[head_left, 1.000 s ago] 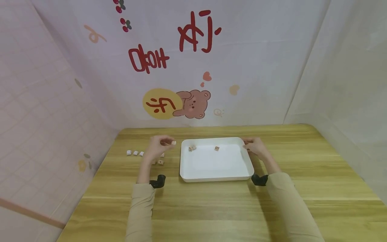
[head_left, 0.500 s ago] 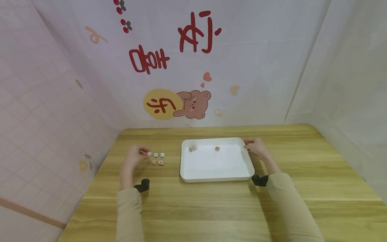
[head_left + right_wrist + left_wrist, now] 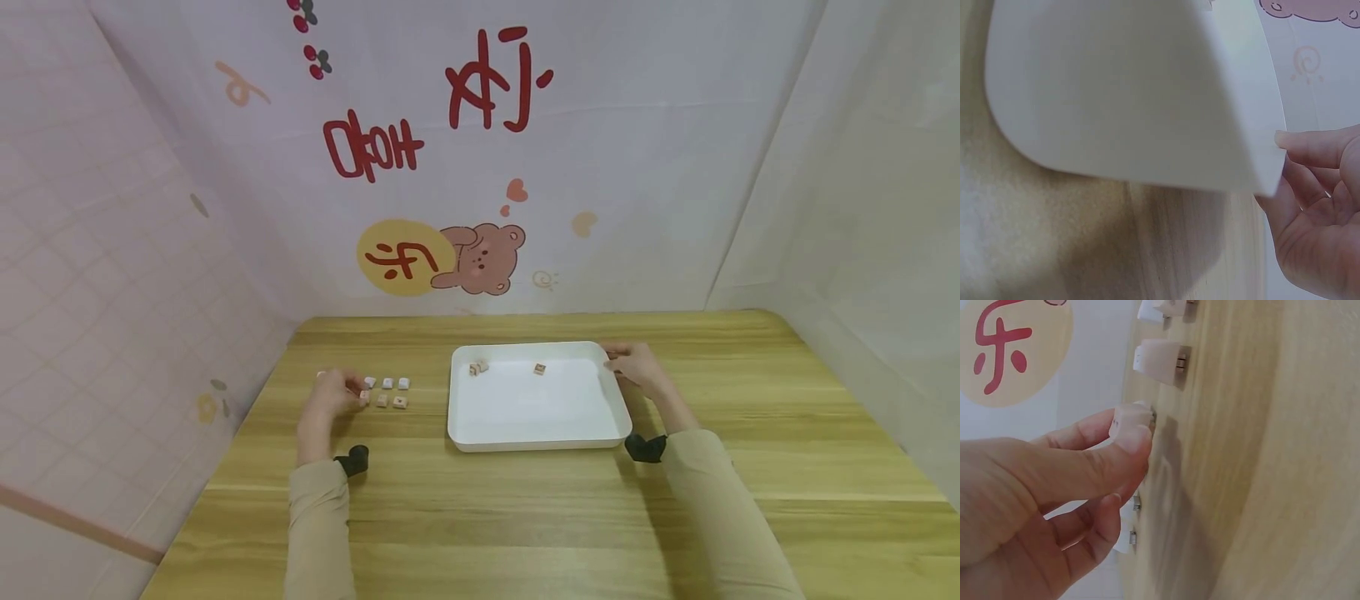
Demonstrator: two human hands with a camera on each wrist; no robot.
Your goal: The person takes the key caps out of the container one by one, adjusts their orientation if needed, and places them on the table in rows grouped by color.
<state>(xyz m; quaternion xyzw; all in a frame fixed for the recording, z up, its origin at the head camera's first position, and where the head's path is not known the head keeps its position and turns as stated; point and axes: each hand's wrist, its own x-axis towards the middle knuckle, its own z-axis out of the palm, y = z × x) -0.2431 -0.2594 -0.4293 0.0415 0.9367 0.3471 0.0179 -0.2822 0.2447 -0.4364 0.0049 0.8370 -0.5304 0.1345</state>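
My left hand (image 3: pixel 327 406) is at the left of the table, pinching a pale pink keycap (image 3: pixel 1130 425) between thumb and fingers, low over the wood. Beside it, white keycaps (image 3: pixel 387 383) form a back row and beige keycaps (image 3: pixel 400 402) sit in front of them. Another small pale piece (image 3: pixel 321 374) shows partly behind the hand. On the other side, my right hand (image 3: pixel 633 364) grips the far right corner of a white tray (image 3: pixel 540 444), thumb on the rim and fingers below it. Inside the tray lie a few beige keycaps (image 3: pixel 539 369).
The wooden table (image 3: pixel 525 525) runs up to a printed cloth backdrop (image 3: pixel 637 167) at the back. A cloth wall (image 3: pixel 112 292) closes off the left side. Black wrist mounts (image 3: pixel 352 461) sit at both wrists.
My left hand has carried the keycap leftward from beside the tray, down to the front row by the other keycaps. My right hand stays at the tray's corner.
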